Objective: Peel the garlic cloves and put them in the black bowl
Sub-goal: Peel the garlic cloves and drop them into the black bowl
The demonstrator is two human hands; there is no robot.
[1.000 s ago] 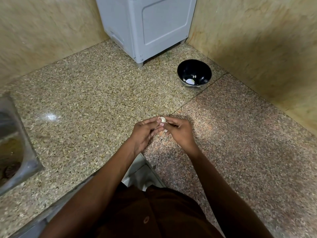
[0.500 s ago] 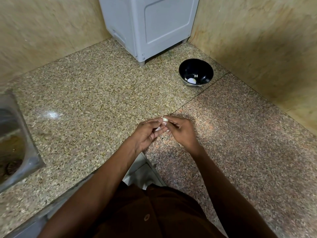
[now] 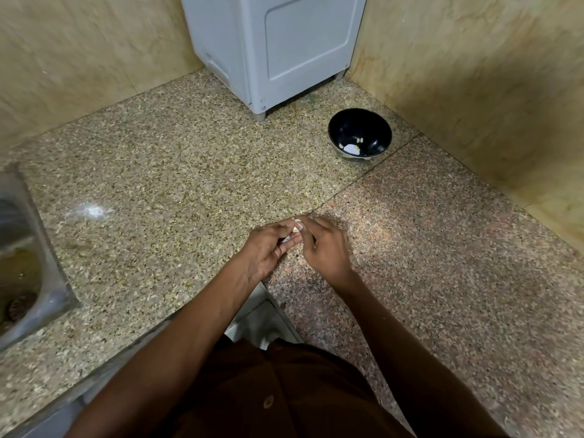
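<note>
Hiding most of garlic clove (image 3: 296,225), both hands pinching it

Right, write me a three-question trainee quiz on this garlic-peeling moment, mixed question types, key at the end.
1. True or false: the black bowl is empty.
2. Multiple choice: the garlic clove is A) on the countertop, B) pinched between left hand and right hand, C) in the sink.
3. Fill in: the bowl stands to the right of the grey ____, near the corner.

Key: 1 false, it holds a few pale pieces; 2 B; 3 appliance.
</note>
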